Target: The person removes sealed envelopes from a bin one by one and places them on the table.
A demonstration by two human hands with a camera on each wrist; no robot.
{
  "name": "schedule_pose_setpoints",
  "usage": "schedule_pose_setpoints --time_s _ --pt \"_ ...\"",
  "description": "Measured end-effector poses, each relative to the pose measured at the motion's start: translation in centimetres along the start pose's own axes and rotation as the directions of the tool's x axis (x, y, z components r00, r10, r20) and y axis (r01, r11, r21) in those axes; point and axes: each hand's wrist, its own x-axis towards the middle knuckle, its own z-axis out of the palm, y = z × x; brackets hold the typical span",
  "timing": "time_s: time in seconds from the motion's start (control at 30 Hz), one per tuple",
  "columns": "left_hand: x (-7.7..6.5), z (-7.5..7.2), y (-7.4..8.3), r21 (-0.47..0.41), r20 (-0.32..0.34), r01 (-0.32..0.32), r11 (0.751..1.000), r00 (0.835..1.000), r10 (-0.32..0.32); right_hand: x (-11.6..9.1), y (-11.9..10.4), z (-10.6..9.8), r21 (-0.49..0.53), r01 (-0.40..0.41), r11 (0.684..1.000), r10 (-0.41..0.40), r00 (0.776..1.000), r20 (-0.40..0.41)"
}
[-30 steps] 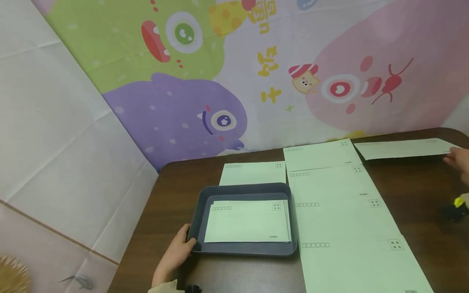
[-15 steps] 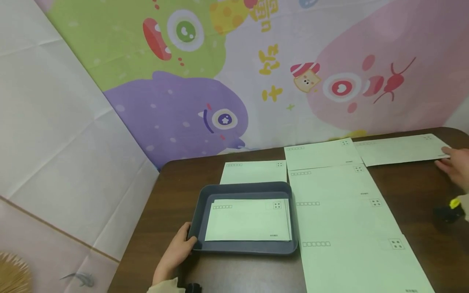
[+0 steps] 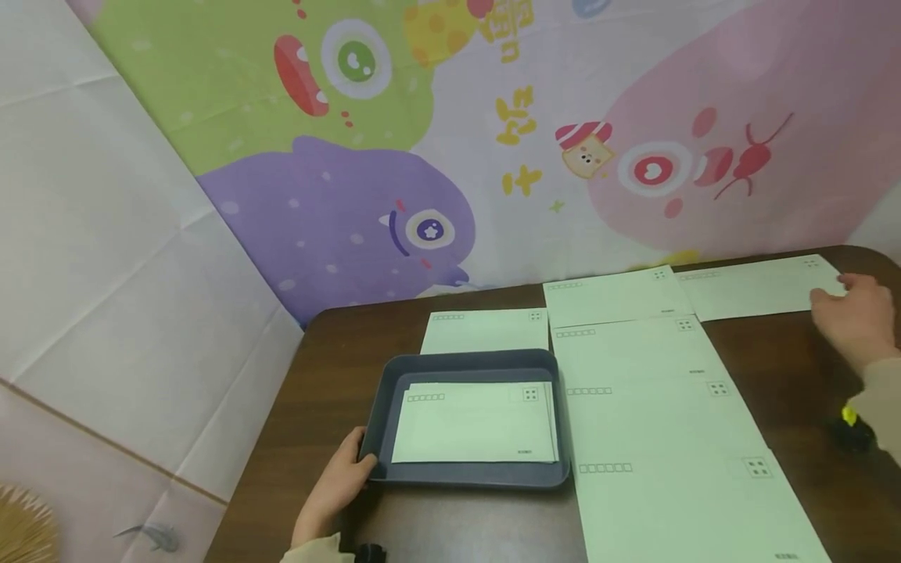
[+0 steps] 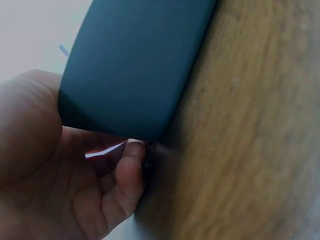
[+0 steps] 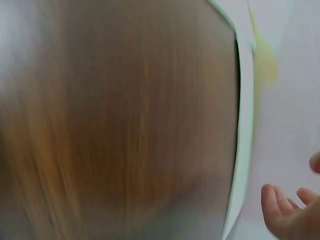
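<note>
Pale green and rectangular, the loose paper envelope lies at two o'clock from the shallow rectangular dark blue-grey tray on the brown wood-grained table, its left end meeting the farthest of a column of four pale green paper envelopes. The right hand is at its three-o'clock end, fingers bent and parted from the thumb, with nothing between them in the wrist view; whether a fingertip touches the paper I cannot tell. A snag there, from a fingertip or the beige sleeve brushing the corner, could swing the envelope askew or nudge it under its neighbour. The left hand grips the tray at eight o'clock. If that grip tipped the rim, the pale green envelope stack inside, its edges slightly fanned, would probably slide. Pulling the tray toward three o'clock could ruck the column, whose edges lie just beside the tray's wall, and pushing it toward twelve could bury more of the partly hidden pale green paper envelope there.
</note>
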Motion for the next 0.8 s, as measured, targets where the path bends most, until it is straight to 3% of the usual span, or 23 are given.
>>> schedule_pose_setpoints --time_s 0.07,0.17,0.37,0.57,0.8 --pt "0.0 0.0 0.0 -0.001 -0.004 -0.003 1.000 1.000 0.003 -2.2 -2.4 0.1 -0.013 0.123 0.992 -0.123 0.992 -0.007" --pt "0.0 0.0 -0.1 -0.006 -0.003 -0.004 1.000 1.000 0.004 -5.0 -5.0 0.9 -0.003 0.304 0.953 -0.304 0.953 0.005" --pt "0.0 0.0 0.0 -0.004 -0.001 0.000 1.000 1.000 0.000 -10.2 -9.6 3.2 -0.018 0.508 0.861 -0.506 0.859 0.082" --pt "0.0 -0.1 0.0 -0.001 0.000 0.003 1.000 1.000 -0.003 -15.8 -13.3 5.7 -0.022 0.663 0.748 -0.649 0.739 0.180" --pt "0.0 0.0 -0.1 -0.003 0.003 -0.003 1.000 1.000 0.003 -20.8 -15.6 9.4 -0.033 0.760 0.649 -0.732 0.636 0.245"
